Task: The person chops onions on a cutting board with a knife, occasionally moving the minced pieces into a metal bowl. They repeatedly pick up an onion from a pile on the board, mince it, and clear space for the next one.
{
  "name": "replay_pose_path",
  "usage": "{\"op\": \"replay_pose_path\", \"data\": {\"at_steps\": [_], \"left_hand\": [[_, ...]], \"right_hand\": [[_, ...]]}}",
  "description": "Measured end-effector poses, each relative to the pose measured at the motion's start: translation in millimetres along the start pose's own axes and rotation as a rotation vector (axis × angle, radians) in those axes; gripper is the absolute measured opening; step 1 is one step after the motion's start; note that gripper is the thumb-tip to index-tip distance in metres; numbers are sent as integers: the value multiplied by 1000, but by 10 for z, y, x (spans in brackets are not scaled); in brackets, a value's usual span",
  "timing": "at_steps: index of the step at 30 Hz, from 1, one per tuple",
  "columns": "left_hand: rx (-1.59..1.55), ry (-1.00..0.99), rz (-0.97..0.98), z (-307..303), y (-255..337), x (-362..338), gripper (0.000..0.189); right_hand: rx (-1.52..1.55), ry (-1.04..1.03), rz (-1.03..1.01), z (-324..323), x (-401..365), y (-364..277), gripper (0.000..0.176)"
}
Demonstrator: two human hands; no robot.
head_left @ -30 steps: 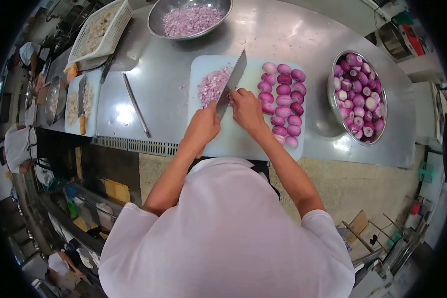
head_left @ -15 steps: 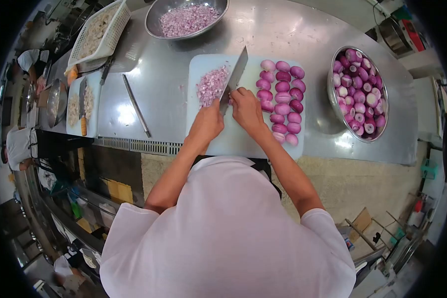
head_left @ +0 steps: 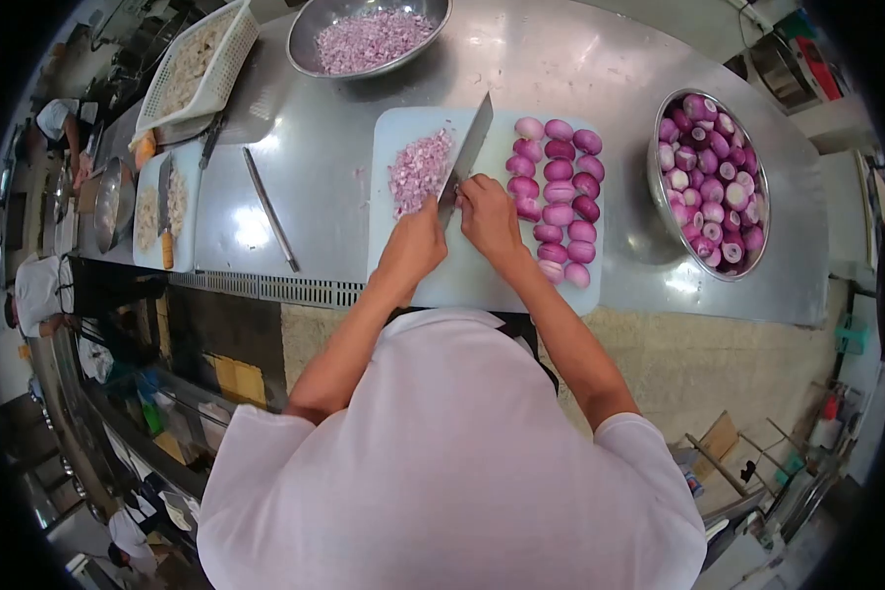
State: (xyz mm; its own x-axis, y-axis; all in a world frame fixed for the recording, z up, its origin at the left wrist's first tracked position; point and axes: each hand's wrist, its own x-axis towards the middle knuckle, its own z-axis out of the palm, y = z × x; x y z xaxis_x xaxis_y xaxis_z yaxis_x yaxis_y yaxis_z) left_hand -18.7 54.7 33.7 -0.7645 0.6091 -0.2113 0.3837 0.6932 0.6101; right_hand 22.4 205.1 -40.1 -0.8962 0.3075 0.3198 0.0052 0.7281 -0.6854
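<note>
My left hand is closed around the lower end of a broad cleaver-like knife, whose blade points away from me over the white cutting board. Curled fingers of my right hand press beside the blade's right face, on an onion piece mostly hidden beneath them. Left of the blade lies a heap of finely chopped red onion. Rows of peeled red onion halves sit on the board's right side.
A steel bowl of peeled onions stands right; another bowl holds chopped onion at the back. On the left are a metal rod, a smaller board with a wooden-handled knife, and a white basket. People in white work far left.
My hands and the knife have barely shifted; the onion heap and rows look the same. People at the far left have moved slightly.
</note>
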Motion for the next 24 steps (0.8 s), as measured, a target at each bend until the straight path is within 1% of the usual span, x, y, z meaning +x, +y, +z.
{"op": "replay_pose_path", "data": {"at_steps": [3, 5, 6, 8, 10, 12, 14, 17, 18, 19, 20, 21, 23, 24], "left_hand": [[-53, 8, 45, -109, 81, 5, 22], [-8, 34, -35, -85, 69, -110, 23], [-5, 31, -36, -26, 12, -43, 23], [3, 67, 94, 154, -113, 80, 18], [13, 75, 100, -47, 20, 20, 17], [35, 71, 101, -114, 63, -80, 16], [64, 82, 30, -78, 29, -117, 14], [96, 103, 72, -35, -77, -8, 15], [92, 108, 78, -52, -48, -11, 15], [79, 74, 41, -91, -16, -84, 19], [72, 47, 7, -137, -8, -104, 24], [77, 53, 9, -121, -19, -56, 24], [68, 63, 102, 28, -35, -19, 16], [62, 60, 94, 18, -20, -53, 16]], "right_hand": [[12, 28, -17, -17, 19, 15, 5], [22, 43, -15, 12, 45, 30, 5], [30, 46, -14, 13, 40, 33, 4], [35, 29, -5, 28, -60, 54, 4], [50, 26, -24, 41, -24, 126, 6], [68, 30, -14, 19, -57, 118, 8], [87, 38, -2, 27, -29, 94, 9], [20, 54, 13, 11, -29, -7, 11], [18, 41, 62, 12, -2, 0, 10], [23, 21, 115, 29, -12, -13, 9], [26, 25, 110, 39, 8, -10, 9], [39, 16, 105, 35, 33, 1, 9], [50, -7, 113, 48, -16, 15, 9], [53, -8, 110, 49, -20, 22, 8]]}}
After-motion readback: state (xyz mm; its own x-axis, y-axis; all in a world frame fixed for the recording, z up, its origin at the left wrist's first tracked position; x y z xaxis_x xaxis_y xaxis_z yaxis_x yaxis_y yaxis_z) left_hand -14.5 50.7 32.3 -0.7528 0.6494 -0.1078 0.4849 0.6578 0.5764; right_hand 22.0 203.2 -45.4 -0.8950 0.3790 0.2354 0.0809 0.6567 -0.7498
